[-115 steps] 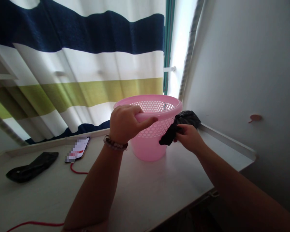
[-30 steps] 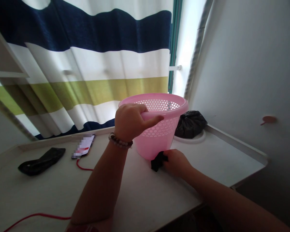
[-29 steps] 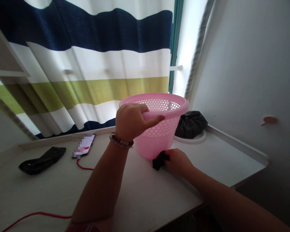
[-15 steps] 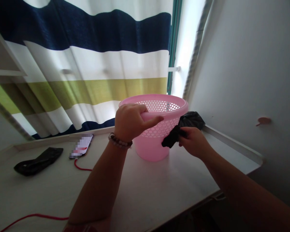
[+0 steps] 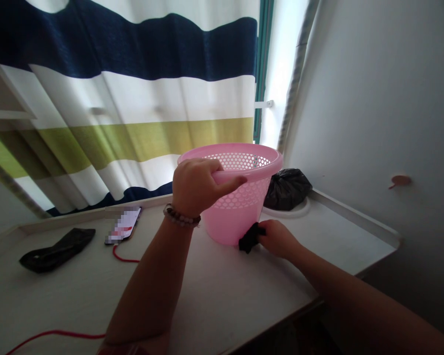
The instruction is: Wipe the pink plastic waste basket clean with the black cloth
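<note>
Head view: the left hand grips the near rim of an upright pink basket in the middle of the white table, while the right hand pinches a bunched black cloth low on the basket's right side. A black bag sits far right; on the left lie a phone and a folded black plastic piece

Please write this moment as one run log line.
left hand: holds pink basket at rim | right hand: holds black cloth at basket's lower side | black bag: partly behind basket
</note>
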`<act>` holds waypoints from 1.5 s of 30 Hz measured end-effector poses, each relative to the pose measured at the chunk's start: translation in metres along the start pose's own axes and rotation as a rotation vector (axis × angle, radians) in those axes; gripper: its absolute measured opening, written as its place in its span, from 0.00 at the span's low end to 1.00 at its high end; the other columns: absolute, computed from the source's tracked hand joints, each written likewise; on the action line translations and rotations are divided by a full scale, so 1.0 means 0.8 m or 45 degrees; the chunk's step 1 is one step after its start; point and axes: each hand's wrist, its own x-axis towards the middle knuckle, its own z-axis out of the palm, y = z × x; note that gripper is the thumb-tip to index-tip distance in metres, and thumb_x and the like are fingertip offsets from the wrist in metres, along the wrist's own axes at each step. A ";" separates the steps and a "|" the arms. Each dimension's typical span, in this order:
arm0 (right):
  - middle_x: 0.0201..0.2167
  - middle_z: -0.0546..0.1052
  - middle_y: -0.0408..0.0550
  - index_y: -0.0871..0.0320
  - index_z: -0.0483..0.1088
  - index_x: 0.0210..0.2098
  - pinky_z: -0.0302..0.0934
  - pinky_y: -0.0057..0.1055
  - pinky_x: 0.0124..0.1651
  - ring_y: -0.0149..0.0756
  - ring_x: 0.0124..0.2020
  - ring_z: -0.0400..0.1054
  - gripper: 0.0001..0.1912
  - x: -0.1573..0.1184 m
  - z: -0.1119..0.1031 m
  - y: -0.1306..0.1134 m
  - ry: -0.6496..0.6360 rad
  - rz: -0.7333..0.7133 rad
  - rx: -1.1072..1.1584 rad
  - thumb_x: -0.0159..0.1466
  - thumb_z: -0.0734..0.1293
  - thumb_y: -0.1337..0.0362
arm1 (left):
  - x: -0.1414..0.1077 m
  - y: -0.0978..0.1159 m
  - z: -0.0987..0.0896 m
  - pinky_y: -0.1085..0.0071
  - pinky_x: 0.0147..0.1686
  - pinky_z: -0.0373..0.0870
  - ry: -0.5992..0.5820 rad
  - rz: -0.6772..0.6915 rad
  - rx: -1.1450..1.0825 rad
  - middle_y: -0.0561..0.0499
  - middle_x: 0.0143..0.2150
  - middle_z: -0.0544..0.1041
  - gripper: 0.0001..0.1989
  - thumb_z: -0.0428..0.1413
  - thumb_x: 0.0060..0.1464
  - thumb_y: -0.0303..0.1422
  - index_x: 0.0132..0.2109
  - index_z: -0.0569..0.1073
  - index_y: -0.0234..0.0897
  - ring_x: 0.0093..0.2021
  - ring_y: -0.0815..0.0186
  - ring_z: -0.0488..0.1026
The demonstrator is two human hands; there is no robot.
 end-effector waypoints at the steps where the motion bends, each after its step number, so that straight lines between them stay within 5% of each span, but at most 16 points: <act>1: 0.26 0.78 0.46 0.59 0.75 0.27 0.55 0.26 0.29 0.35 0.28 0.70 0.08 0.001 -0.011 -0.005 0.030 -0.034 0.034 0.54 0.63 0.70 | 0.000 0.000 0.000 0.71 0.23 0.50 0.002 -0.002 0.000 0.52 0.17 0.66 0.30 0.48 0.43 0.61 0.20 0.67 0.35 0.21 0.71 0.58; 6: 0.22 0.75 0.45 0.60 0.74 0.29 0.53 0.26 0.25 0.33 0.24 0.68 0.11 0.002 -0.069 -0.043 0.268 -0.249 0.119 0.59 0.60 0.64 | -0.001 -0.001 0.001 0.70 0.23 0.51 0.016 0.001 -0.011 0.52 0.17 0.66 0.29 0.49 0.43 0.60 0.20 0.67 0.35 0.22 0.71 0.58; 10: 0.23 0.75 0.47 0.60 0.74 0.30 0.53 0.26 0.26 0.33 0.24 0.67 0.11 0.000 -0.084 -0.064 0.403 -0.298 0.029 0.59 0.61 0.63 | -0.002 -0.002 0.002 0.70 0.24 0.51 0.013 -0.008 -0.011 0.52 0.18 0.66 0.29 0.49 0.43 0.60 0.22 0.69 0.36 0.22 0.71 0.59; 13: 0.27 0.77 0.49 0.60 0.75 0.30 0.55 0.27 0.28 0.36 0.28 0.69 0.10 -0.003 -0.061 -0.057 0.382 -0.236 -0.073 0.58 0.62 0.64 | -0.001 -0.002 0.002 0.70 0.24 0.51 0.018 0.001 -0.008 0.52 0.18 0.66 0.29 0.49 0.43 0.60 0.21 0.69 0.35 0.22 0.71 0.58; 19: 0.29 0.78 0.51 0.58 0.75 0.28 0.55 0.29 0.32 0.40 0.32 0.70 0.07 -0.005 0.021 -0.009 0.080 -0.047 -0.246 0.53 0.65 0.67 | -0.001 0.000 0.001 0.70 0.23 0.50 0.008 -0.008 0.004 0.52 0.18 0.66 0.30 0.48 0.43 0.61 0.21 0.69 0.36 0.21 0.71 0.57; 22: 0.29 0.78 0.50 0.58 0.75 0.27 0.55 0.29 0.32 0.39 0.31 0.71 0.07 0.000 0.030 0.008 0.031 -0.018 -0.212 0.53 0.64 0.68 | -0.001 0.000 0.001 0.70 0.23 0.50 0.014 -0.011 0.013 0.52 0.18 0.66 0.30 0.48 0.43 0.61 0.21 0.69 0.36 0.21 0.71 0.57; 26: 0.26 0.77 0.48 0.59 0.74 0.27 0.55 0.27 0.29 0.36 0.28 0.69 0.08 0.009 -0.006 0.013 0.102 -0.100 -0.055 0.55 0.62 0.68 | -0.002 -0.001 0.001 0.70 0.23 0.50 0.018 0.012 -0.007 0.52 0.17 0.65 0.29 0.49 0.44 0.60 0.21 0.69 0.35 0.21 0.71 0.57; 33: 0.21 0.73 0.45 0.61 0.70 0.30 0.54 0.26 0.25 0.32 0.22 0.64 0.10 0.023 -0.082 0.001 0.462 -0.302 0.127 0.60 0.60 0.63 | -0.001 0.000 0.001 0.70 0.23 0.51 -0.003 0.009 -0.044 0.53 0.17 0.65 0.29 0.49 0.43 0.60 0.20 0.67 0.35 0.21 0.72 0.58; 36: 0.20 0.72 0.44 0.61 0.70 0.28 0.54 0.26 0.25 0.32 0.22 0.64 0.09 0.021 -0.067 0.006 0.382 -0.256 0.118 0.59 0.60 0.64 | -0.001 0.000 0.001 0.70 0.23 0.51 0.018 0.006 -0.037 0.53 0.17 0.65 0.29 0.49 0.43 0.60 0.20 0.66 0.35 0.21 0.72 0.57; 41: 0.28 0.78 0.47 0.59 0.75 0.30 0.58 0.28 0.31 0.37 0.29 0.69 0.09 0.005 -0.004 0.019 0.028 -0.086 0.084 0.54 0.62 0.70 | -0.002 -0.001 0.002 0.70 0.22 0.50 0.036 0.029 -0.059 0.53 0.16 0.64 0.29 0.50 0.44 0.59 0.19 0.65 0.36 0.20 0.72 0.57; 45: 0.30 0.79 0.50 0.60 0.76 0.29 0.58 0.29 0.34 0.40 0.32 0.70 0.10 -0.003 0.016 0.019 -0.002 0.003 0.011 0.52 0.63 0.72 | -0.002 -0.002 0.002 0.70 0.23 0.51 0.048 0.032 -0.075 0.52 0.18 0.66 0.27 0.50 0.44 0.58 0.21 0.67 0.36 0.21 0.71 0.59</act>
